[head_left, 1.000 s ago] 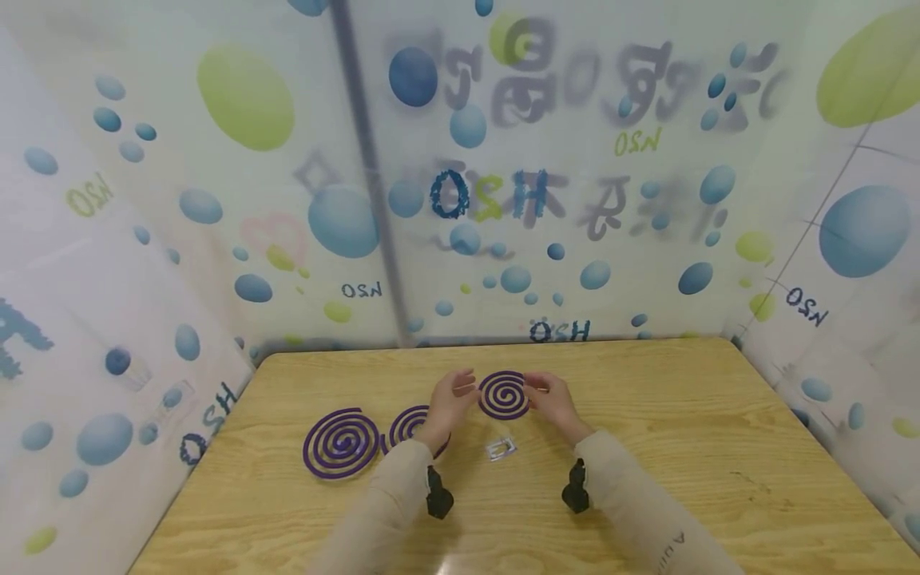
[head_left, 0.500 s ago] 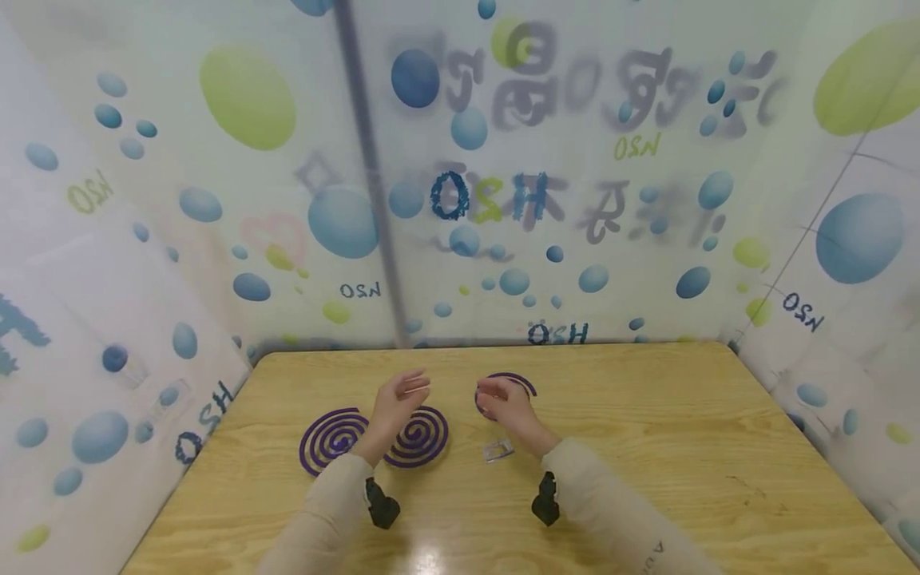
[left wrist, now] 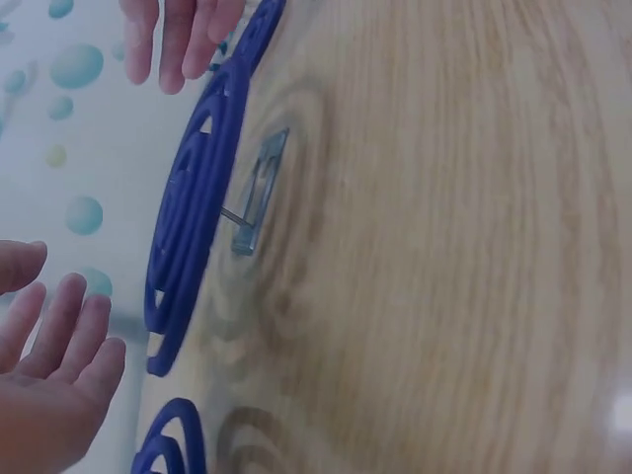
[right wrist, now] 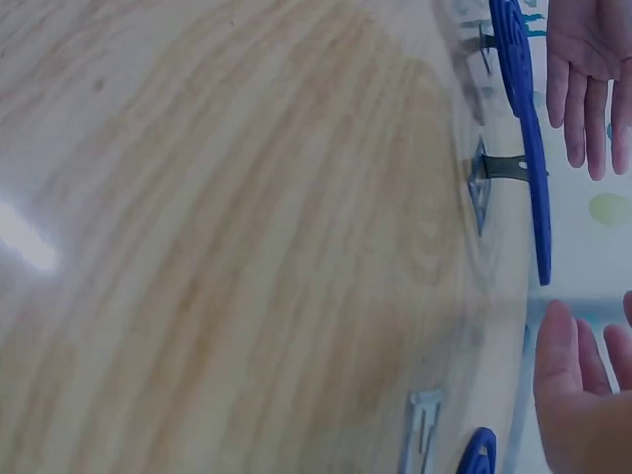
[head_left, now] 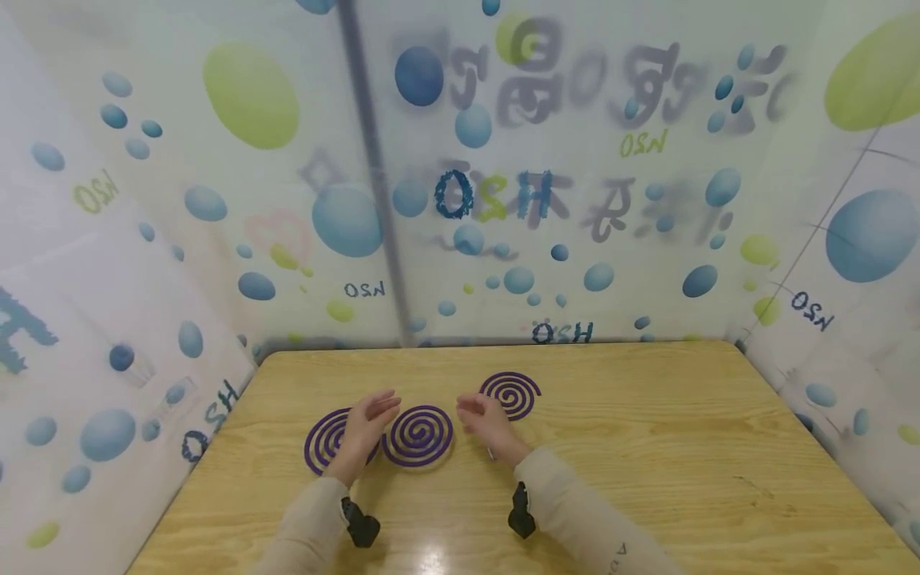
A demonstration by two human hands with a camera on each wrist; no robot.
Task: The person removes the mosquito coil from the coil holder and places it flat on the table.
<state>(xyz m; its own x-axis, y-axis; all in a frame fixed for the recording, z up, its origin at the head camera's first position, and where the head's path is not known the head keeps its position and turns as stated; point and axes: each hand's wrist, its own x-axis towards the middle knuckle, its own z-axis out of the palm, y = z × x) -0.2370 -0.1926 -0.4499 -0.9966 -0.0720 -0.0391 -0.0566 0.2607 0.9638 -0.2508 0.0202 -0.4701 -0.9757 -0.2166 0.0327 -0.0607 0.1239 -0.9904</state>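
Note:
Three purple mosquito coils are on the table. My left hand (head_left: 362,438) hovers with loose fingers in front of the left coil (head_left: 319,444), covering part of it. The middle coil (head_left: 419,436) lies between my hands, held above the tabletop by a metal coil stand (left wrist: 247,237), as the left wrist view shows. My right hand (head_left: 490,425) is to its right, fingers extended and holding nothing, overlapping the edge of the right coil (head_left: 509,397). A loose flat metal stand (right wrist: 423,430) lies near that coil, mostly hidden behind my right wrist in the head view.
The wooden table (head_left: 647,447) ends at patterned curtain walls (head_left: 575,200) behind and on both sides. Another metal stand (right wrist: 485,44) supports the left coil. Dark wrist cameras (head_left: 362,523) sit under both sleeves.
Both hands have moved left, away from the right coil, the right hand stopping beside the middle coil. The right coil, earlier between the hands, stays on the table.

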